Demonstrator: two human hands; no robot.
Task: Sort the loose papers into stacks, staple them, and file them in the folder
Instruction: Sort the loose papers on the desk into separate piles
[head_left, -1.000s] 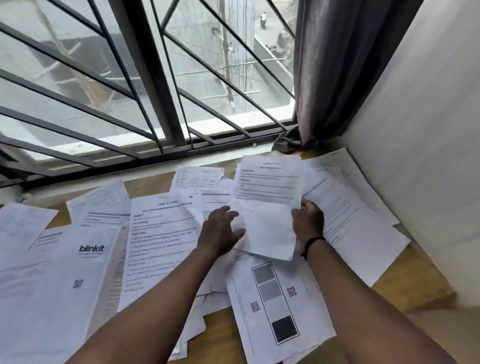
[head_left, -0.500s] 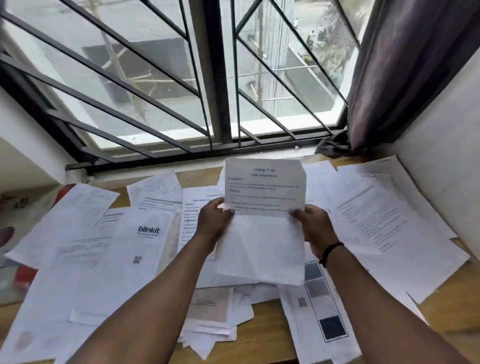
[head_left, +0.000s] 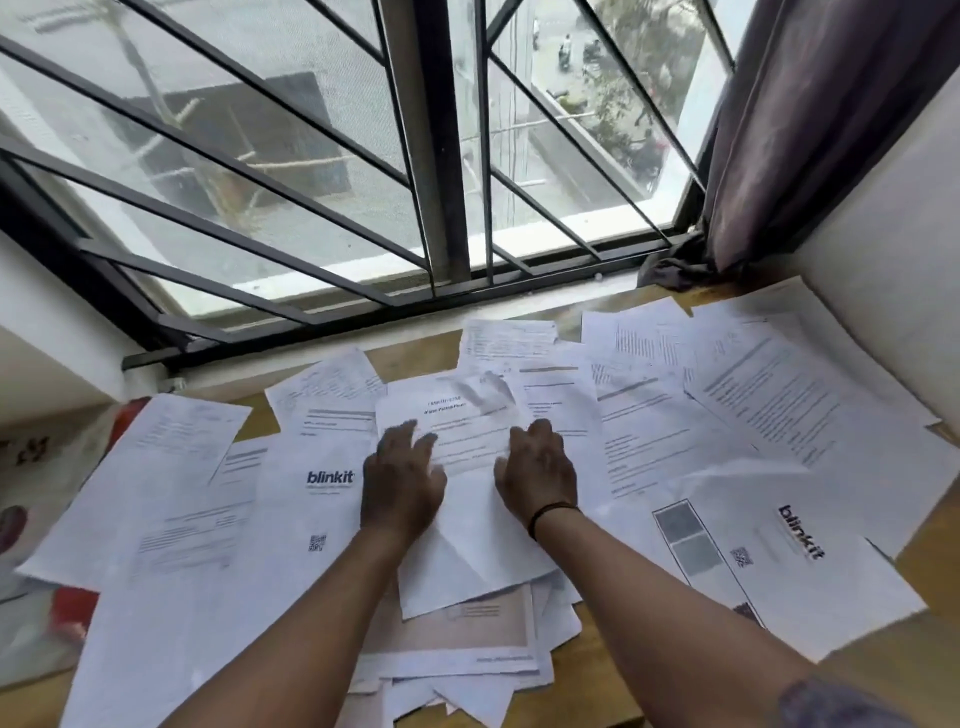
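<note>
Both hands lie flat, fingers straight, on one printed sheet (head_left: 457, 431) at the centre of a wooden desk (head_left: 597, 670): left hand (head_left: 402, 483) on its left half, right hand (head_left: 537, 470) on its right. The sheet's far right corner curls up. Loose papers (head_left: 727, 415) overlap all around; two read "blinkit". A barred window (head_left: 436, 156) stands beyond, a curtain (head_left: 810, 130) far right. The print is too blurred to read.

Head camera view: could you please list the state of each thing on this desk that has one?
Left hand: flat on the sheet.
Right hand: flat on the sheet.
White printed sheet under the hands: lying on the pile, creased.
Loose white papers: scattered, overlapping, unsorted.
Purple curtain: drawn aside.
</note>
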